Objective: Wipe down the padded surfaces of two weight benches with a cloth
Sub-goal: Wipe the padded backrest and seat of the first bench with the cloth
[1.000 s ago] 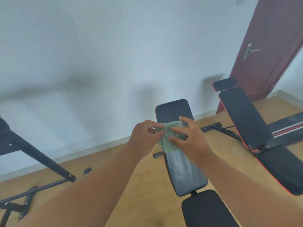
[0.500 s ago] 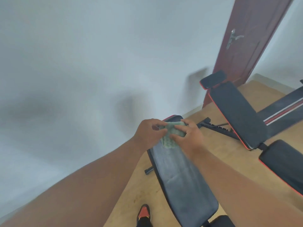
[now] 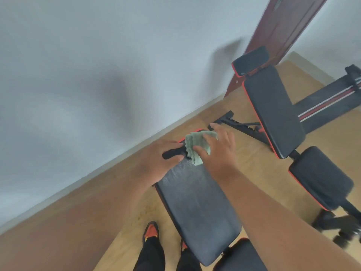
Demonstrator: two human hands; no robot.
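Observation:
A folded pale green cloth [image 3: 196, 146] lies on the far end of the near bench's black back pad [image 3: 197, 208], which is inclined and looks damp. My right hand [image 3: 219, 151] presses on the cloth with fingers spread. My left hand [image 3: 163, 161] grips the pad's top left edge beside the cloth. The near bench's seat pad [image 3: 241, 256] shows at the bottom. A second black bench with red trim stands to the right: headrest [image 3: 251, 60], back pad [image 3: 273, 112] and seat pad [image 3: 320, 178].
A white wall runs along the left and back. A dark red door [image 3: 283, 26] stands behind the second bench. A black ladder-style frame bar [image 3: 237, 125] lies on the wooden floor between the benches. My feet in orange-and-black shoes [image 3: 150, 230] stand left of the near bench.
The cloth, held between both hands above the bench before, now rests on the pad under my right hand. My left hand has moved to the pad's edge. The view has tilted downward.

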